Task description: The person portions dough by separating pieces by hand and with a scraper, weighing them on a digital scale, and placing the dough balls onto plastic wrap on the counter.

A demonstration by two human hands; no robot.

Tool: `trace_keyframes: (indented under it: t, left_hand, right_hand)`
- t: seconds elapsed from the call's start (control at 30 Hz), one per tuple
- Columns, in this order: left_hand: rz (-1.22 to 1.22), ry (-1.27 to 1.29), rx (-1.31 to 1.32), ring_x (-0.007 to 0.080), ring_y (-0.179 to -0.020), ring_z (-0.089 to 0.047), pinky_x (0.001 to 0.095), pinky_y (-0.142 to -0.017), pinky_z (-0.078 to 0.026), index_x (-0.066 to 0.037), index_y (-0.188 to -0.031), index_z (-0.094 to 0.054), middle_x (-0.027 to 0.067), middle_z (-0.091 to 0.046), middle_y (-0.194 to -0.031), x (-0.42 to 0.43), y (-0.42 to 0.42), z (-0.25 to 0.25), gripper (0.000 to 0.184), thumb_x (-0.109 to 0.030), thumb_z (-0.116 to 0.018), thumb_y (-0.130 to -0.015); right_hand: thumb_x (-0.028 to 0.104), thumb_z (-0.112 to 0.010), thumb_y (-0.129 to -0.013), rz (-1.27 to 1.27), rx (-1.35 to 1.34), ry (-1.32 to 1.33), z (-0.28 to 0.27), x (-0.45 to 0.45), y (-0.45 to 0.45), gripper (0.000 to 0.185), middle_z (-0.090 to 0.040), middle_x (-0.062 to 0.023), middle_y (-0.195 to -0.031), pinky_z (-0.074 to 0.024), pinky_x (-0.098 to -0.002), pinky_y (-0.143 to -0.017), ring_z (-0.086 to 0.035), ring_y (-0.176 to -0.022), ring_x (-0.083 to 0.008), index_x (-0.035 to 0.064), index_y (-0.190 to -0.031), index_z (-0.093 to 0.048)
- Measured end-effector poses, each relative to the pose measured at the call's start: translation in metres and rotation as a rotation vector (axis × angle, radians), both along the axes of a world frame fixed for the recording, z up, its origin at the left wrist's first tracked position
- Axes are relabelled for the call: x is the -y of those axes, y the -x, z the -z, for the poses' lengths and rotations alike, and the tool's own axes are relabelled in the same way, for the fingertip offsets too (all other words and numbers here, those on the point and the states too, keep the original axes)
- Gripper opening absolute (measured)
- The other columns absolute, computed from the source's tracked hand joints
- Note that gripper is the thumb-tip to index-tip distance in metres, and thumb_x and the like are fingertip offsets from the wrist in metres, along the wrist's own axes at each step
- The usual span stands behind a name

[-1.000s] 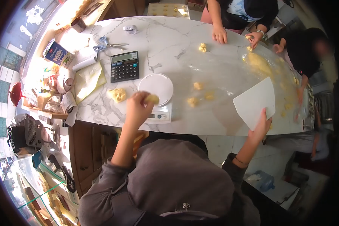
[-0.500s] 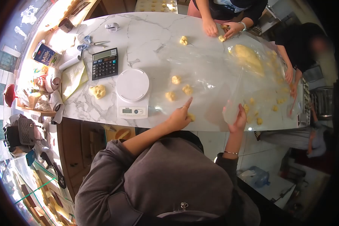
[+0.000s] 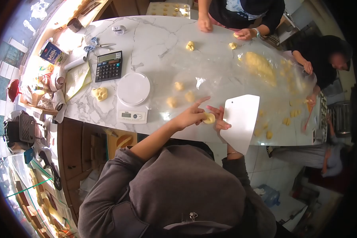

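The scraper [image 3: 242,123] is showing white, the dough piece [image 3: 209,118] pale yellow. Grey veining is streaking the white tabletop [image 3: 158,33].

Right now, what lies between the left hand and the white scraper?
In the head view, a small piece of dough against the left hand, then the right hand, which holds the scraper.

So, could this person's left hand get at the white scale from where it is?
Probably yes: the white scale sits to the left of the left hand, and nothing seems to block the way, though that hand appears to hold a dough piece.
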State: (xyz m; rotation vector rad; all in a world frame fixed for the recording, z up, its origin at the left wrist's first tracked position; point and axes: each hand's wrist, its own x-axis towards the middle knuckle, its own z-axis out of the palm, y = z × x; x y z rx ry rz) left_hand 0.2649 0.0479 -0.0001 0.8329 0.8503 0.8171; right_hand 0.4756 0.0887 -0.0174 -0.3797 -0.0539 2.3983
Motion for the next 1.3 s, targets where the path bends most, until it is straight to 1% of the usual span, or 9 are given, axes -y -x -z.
trace_keyframes:
  t: [0.27,0.47,0.57,0.77,0.97,1.07,1.13,1.23,1.3]
  left_hand:
    - [0.017,-0.017,0.119,0.0079,-0.064,-0.041,0.0207,-0.059,-0.038,-0.013,-0.134,-0.033,0.0029,-0.053,-0.083,0.006,0.010,-0.014,0.057,-0.012,-0.052,-0.080]
    - [-0.354,-0.429,-0.465,0.0129,-0.073,-0.056,0.0277,-0.063,-0.047,-0.004,-0.115,-0.050,0.0081,-0.058,-0.084,0.012,-0.018,0.057,0.033,-0.007,-0.057,-0.082]
    - [-0.334,-0.512,-0.559,0.0172,-0.080,-0.061,0.0302,-0.066,-0.050,-0.005,-0.105,-0.055,0.0104,-0.060,-0.086,0.004,-0.027,0.037,0.025,-0.004,-0.058,-0.081]
    - [-0.151,-0.704,-1.170,0.0269,-0.081,-0.060,0.0321,-0.066,-0.051,-0.009,-0.112,-0.055,0.0130,-0.057,-0.096,-0.014,-0.026,0.058,0.034,-0.020,-0.060,-0.081]
    - [-0.195,-0.542,-1.097,0.0301,-0.087,-0.058,0.0373,-0.069,-0.050,-0.008,-0.119,-0.050,0.0141,-0.057,-0.098,0.016,-0.017,0.029,0.049,-0.035,-0.061,-0.080]
    - [-0.027,-0.599,-1.030,0.0320,-0.081,-0.059,0.0392,-0.067,-0.049,-0.003,-0.114,-0.053,0.0161,-0.058,-0.097,0.045,-0.004,0.061,0.051,-0.039,-0.062,-0.078]
    - [0.256,-0.476,-0.742,0.0227,-0.064,-0.057,0.0325,-0.057,-0.046,0.001,-0.105,-0.058,0.0128,-0.061,-0.089,0.063,0.031,0.033,0.049,-0.042,-0.059,-0.082]
    - [0.252,0.269,-0.015,0.0108,-0.053,-0.047,0.0238,-0.050,-0.038,0.001,-0.094,-0.062,0.0056,-0.061,-0.077,0.092,0.078,0.007,0.048,-0.045,-0.052,-0.087]
    - [0.096,0.407,-0.053,0.0059,-0.053,-0.041,0.0208,-0.048,-0.034,-0.001,-0.092,-0.063,0.0018,-0.058,-0.072,0.108,0.102,0.003,0.048,-0.046,-0.048,-0.089]
  right_hand:
    - [0.033,-0.043,-0.088,0.177,-0.205,0.116,-0.015,-0.010,0.031,0.052,-0.049,-0.0148,-0.093,-0.0343,-0.0203,-0.053,-0.040,-0.058,-0.0111,-0.0075,-0.120,-0.043]
    - [0.036,-0.043,-0.088,0.142,-0.345,0.033,-0.001,-0.009,0.017,0.053,-0.053,-0.0142,-0.103,-0.0345,-0.0215,-0.057,-0.041,-0.061,-0.0122,-0.0061,-0.121,-0.043]
    - [0.040,-0.041,-0.090,0.208,-0.202,-0.188,0.001,0.012,0.006,0.056,-0.049,-0.0177,-0.122,-0.0349,-0.0225,-0.059,-0.042,-0.063,-0.0135,-0.0038,-0.125,-0.043]
    - [0.040,-0.040,-0.091,0.218,-0.057,-0.352,0.064,0.026,-0.030,0.055,-0.051,-0.0158,-0.119,-0.0351,-0.0288,-0.062,-0.045,-0.068,-0.0176,0.0001,-0.129,-0.038]
    - [0.034,-0.037,-0.092,0.159,-0.201,-0.539,0.113,0.036,-0.030,0.051,-0.057,-0.0129,-0.105,-0.0366,-0.0298,-0.066,-0.048,-0.072,-0.0208,0.0026,-0.132,-0.036]
    - [0.042,-0.039,-0.091,0.157,-0.175,-0.387,0.117,0.037,-0.027,0.040,-0.057,-0.0090,-0.092,-0.0368,-0.0319,-0.065,-0.049,-0.075,-0.0234,0.0061,-0.107,-0.048]
    - [0.042,-0.040,-0.092,0.157,-0.159,-0.335,0.118,0.034,-0.026,0.041,-0.057,-0.0095,-0.094,-0.0380,-0.0322,-0.066,-0.050,-0.076,-0.0230,0.0060,-0.109,-0.048]
    - [0.042,-0.041,-0.092,0.158,-0.122,-0.317,0.119,0.032,-0.030,0.042,-0.057,-0.0101,-0.097,-0.0397,-0.0325,-0.067,-0.051,-0.078,-0.0224,0.0058,-0.112,-0.047]
    - [0.042,-0.041,-0.092,0.160,-0.078,-0.325,0.120,0.033,-0.038,0.043,-0.056,-0.0106,-0.099,-0.0408,-0.0327,-0.069,-0.051,-0.080,-0.0221,0.0057,-0.114,-0.047]
